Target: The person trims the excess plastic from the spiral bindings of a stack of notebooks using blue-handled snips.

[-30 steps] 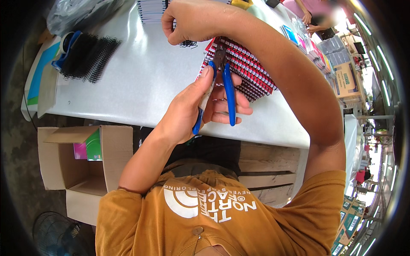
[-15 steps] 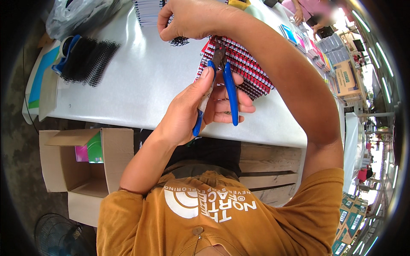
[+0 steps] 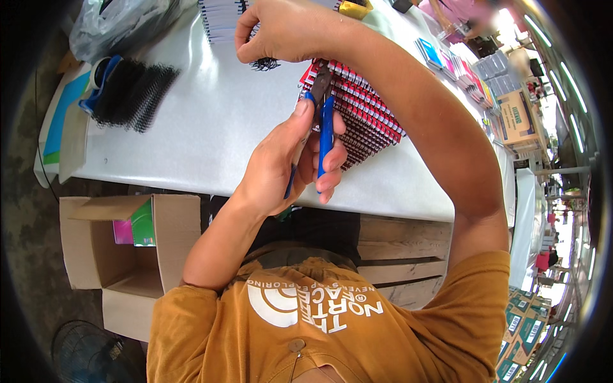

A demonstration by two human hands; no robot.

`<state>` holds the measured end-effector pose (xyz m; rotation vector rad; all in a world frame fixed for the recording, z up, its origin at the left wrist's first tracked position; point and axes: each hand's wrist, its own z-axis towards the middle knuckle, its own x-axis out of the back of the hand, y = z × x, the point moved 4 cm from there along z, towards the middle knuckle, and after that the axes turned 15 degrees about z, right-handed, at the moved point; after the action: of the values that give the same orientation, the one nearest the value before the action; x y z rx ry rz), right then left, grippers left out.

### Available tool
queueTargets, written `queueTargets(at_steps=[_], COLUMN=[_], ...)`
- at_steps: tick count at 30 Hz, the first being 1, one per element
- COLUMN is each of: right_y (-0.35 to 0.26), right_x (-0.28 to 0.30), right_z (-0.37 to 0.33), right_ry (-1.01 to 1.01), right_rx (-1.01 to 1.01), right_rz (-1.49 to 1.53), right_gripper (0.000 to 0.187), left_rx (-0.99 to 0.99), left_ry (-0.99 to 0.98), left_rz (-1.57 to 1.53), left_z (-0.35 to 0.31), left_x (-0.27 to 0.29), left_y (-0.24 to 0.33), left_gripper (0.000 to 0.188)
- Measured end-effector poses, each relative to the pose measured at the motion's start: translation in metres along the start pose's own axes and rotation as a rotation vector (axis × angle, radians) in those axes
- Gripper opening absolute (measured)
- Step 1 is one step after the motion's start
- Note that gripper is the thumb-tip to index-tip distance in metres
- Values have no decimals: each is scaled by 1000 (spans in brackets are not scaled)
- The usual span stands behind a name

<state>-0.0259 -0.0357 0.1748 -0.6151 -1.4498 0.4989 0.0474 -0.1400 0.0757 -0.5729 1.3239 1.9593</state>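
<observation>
My left hand (image 3: 271,156) grips blue-handled cutting pliers (image 3: 325,131), its fingers wrapped round the handles. The jaws point away from me, at the near-left edge of a stack of red-edged spiral-bound notebooks (image 3: 373,118). My right arm reaches over the stack from the right. Beyond the pliers, my right hand (image 3: 281,32) is closed with thumb and forefinger bent together; what they hold, if anything, is hidden. Just below it lies a small tangle of black wire bits (image 3: 265,64). White-paged books with black spirals (image 3: 220,24) lie at the far edge, partly behind that hand.
Black binding coils (image 3: 140,96) lie bunched on the left of the white table (image 3: 191,159), beside a blue tape dispenser (image 3: 105,80). A plastic bag (image 3: 115,29) sits behind. An open cardboard box (image 3: 177,249) stands below left, near a fan (image 3: 86,354). Another person (image 3: 440,16) is at far right.
The fingers of my left hand have closed round the pliers, and the handles have come together. My right hand has stayed in nearly the same place.
</observation>
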Motion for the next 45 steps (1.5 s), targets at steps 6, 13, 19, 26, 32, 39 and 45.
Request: queueTargets(at_steps=[6, 13, 19, 26, 32, 39, 45], right_y=[-55, -107, -74, -105, -79, -108, -39], right_x=[36, -4, -51, 29, -10, -60, 9], right_z=[-20, -15, 76, 341, 362, 38, -130], right_ry=[143, 270, 430, 1049, 1181, 920, 647], right_rx=[59, 422, 250, 719, 710, 896, 124], right_rz=[321, 614, 1440, 604, 320, 391, -407], right_gripper=[18, 21, 17, 33, 28, 21, 28], left_rx=[-43, -224, -415, -373, -406, -476, -356], left_ry=[320, 1163, 1430, 1348, 1344, 1418, 1354], left_rz=[139, 823, 1068, 1256, 1107, 1028, 970], left_z=[-34, -117, -158, -150, -150, -160, -142], left_x=[13, 105, 144, 136, 139, 143, 149], left_y=[23, 70, 62, 68, 67, 71, 65], left_gripper=[66, 52, 40, 31, 31, 38, 45])
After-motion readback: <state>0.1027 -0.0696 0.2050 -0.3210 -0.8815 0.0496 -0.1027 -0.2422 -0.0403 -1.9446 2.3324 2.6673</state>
